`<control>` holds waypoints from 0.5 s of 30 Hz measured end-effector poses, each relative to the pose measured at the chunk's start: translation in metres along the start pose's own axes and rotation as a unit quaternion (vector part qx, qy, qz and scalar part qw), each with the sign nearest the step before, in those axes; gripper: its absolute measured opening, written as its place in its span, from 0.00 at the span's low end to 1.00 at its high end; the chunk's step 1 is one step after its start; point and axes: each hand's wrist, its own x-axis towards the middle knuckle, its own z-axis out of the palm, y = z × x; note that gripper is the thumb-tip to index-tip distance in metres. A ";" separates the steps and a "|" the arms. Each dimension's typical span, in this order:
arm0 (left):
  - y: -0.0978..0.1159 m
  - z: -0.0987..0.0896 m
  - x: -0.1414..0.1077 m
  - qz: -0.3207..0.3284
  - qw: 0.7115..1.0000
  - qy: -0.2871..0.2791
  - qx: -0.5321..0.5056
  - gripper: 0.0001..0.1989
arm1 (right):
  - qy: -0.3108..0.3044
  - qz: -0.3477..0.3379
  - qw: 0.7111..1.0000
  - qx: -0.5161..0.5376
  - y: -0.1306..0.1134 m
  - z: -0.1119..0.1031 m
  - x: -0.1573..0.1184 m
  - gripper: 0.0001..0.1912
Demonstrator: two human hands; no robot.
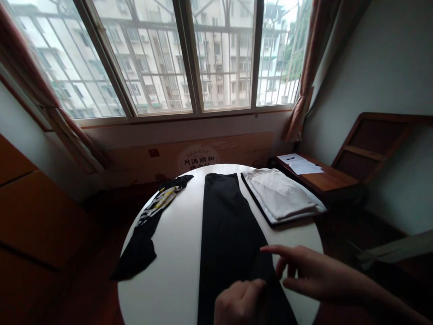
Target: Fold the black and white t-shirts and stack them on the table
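Long black trousers (223, 225), folded lengthwise, lie down the middle of the round white table (172, 243). Over their near part is my left hand (238, 303), fingers curled in; the fingertips are hidden, so I cannot see whether they grip the cloth. My right hand (301, 271) hovers at the trousers' right edge. Its index finger points left over the fabric, while the other fingers are bent and apart, with nothing in them.
Folded light-grey clothing (284, 196) rests on a dark piece at the table's right. A black garment with a white-and-yellow pattern (152, 225) lies along the left edge. Beyond, papers (299, 163) lie on a wooden side table (333, 178), below a barred window (223, 58).
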 end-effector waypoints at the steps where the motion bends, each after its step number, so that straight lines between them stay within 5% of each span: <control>1: 0.004 -0.005 0.005 0.004 1.000 0.009 0.001 0.09 | 0.013 0.010 1.000 0.020 0.002 0.018 -0.013 0.36; 7: 0.025 -0.018 0.006 0.046 0.998 0.038 -0.013 0.11 | 0.119 -0.015 0.978 0.173 0.002 0.092 -0.012 0.18; 10: 0.019 -0.016 -0.020 0.047 0.998 0.014 0.034 0.19 | 0.157 -0.020 0.968 0.193 -0.005 0.099 -0.002 0.10; 15: -0.016 -0.011 -0.078 0.012 0.975 0.011 0.223 0.29 | 0.207 -0.035 0.955 0.211 -0.004 0.101 0.004 0.13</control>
